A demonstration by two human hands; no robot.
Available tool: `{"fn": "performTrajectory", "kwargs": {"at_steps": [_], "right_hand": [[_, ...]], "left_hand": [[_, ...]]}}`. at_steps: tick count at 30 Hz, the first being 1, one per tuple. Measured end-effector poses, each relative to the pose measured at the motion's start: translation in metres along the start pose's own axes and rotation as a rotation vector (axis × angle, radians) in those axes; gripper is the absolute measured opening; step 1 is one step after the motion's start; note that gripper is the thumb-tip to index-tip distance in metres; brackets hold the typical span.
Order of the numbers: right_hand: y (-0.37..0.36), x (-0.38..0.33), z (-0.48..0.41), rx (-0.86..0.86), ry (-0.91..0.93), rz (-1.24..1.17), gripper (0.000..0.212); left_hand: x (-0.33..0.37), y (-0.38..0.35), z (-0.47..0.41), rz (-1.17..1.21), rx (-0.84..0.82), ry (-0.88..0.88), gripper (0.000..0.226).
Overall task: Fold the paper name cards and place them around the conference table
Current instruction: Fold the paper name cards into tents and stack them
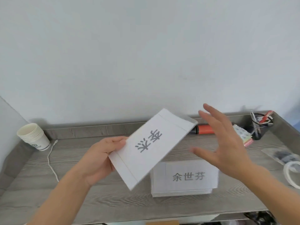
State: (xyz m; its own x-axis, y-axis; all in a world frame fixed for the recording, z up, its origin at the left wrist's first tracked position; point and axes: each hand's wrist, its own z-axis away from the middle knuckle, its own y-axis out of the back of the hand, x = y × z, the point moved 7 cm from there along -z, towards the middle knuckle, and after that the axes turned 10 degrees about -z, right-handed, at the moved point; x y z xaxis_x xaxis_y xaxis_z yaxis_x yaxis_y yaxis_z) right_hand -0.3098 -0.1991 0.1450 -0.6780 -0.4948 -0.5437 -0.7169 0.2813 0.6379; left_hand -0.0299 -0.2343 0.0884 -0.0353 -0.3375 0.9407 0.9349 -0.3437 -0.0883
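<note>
My left hand (pixel 99 157) pinches the lower left edge of a white paper name card (pixel 151 146), which is lifted and tilted above the grey wooden table (pixel 81 197). Dark printed characters run across the card, with faint fold lines near both ends. My right hand (pixel 222 143) hovers to the right of the card with fingers spread, holding nothing and apart from the paper. Below both hands a stack of name cards (pixel 185 177) lies flat on the table, the top sheet showing three printed characters.
A stack of paper cups (pixel 33 137) stands at the back left beside a white cable (pixel 52 159). An orange marker (pixel 205 129), a sticker pack (pixel 243 135), a black pen holder (pixel 260 125) and a tape roll (pixel 292 174) occupy the right side. A wall rises behind.
</note>
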Motion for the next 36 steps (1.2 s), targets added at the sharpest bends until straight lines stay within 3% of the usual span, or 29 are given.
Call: {"fn": "performTrajectory", "kwargs": {"at_steps": [3,6,8,10,14,17,19,24,29,31,33,36], "right_hand": [[0.005,-0.018,0.0,-0.077,0.258,0.134,0.058],[0.006,-0.01,0.009,-0.142,0.316,0.057,0.037],[0.01,0.004,0.015,-0.154,0.218,-0.029,0.039],[0.016,0.021,0.017,-0.143,0.045,-0.068,0.045],[0.014,0.064,0.028,-0.218,-0.286,-0.103,0.06],[-0.005,0.089,0.041,-0.33,-0.384,-0.051,0.069],[-0.02,0.1,0.048,-0.38,-0.439,-0.019,0.059],[-0.049,0.1,0.057,-0.435,-0.494,-0.177,0.048],[-0.043,0.119,0.078,-0.241,-0.721,-0.467,0.072],[-0.046,0.122,0.094,-0.195,-0.823,-0.584,0.072],[-0.058,0.12,0.111,-0.189,-0.906,-0.731,0.059],[-0.072,0.123,0.124,-0.156,-0.933,-0.727,0.059]], "left_hand": [[-0.007,-0.029,-0.009,-0.025,-0.129,0.096,0.039],[-0.014,-0.045,-0.021,-0.052,-0.183,0.146,0.041],[-0.016,-0.05,-0.029,-0.158,-0.132,0.14,0.037],[-0.014,-0.044,-0.04,-0.267,0.05,0.071,0.04],[-0.027,-0.028,-0.048,-0.211,0.344,-0.057,0.047],[-0.05,-0.044,-0.041,-0.324,0.332,-0.1,0.047],[-0.063,-0.06,-0.036,-0.404,0.293,-0.11,0.05],[-0.085,-0.071,-0.035,-0.505,0.342,-0.09,0.02],[-0.098,-0.068,-0.036,-0.467,0.386,-0.07,0.054],[-0.1,-0.075,-0.036,-0.393,0.393,-0.054,0.049],[-0.098,-0.081,-0.033,-0.344,0.437,-0.036,0.031],[-0.098,-0.086,-0.033,-0.349,0.5,-0.006,0.033]]}}
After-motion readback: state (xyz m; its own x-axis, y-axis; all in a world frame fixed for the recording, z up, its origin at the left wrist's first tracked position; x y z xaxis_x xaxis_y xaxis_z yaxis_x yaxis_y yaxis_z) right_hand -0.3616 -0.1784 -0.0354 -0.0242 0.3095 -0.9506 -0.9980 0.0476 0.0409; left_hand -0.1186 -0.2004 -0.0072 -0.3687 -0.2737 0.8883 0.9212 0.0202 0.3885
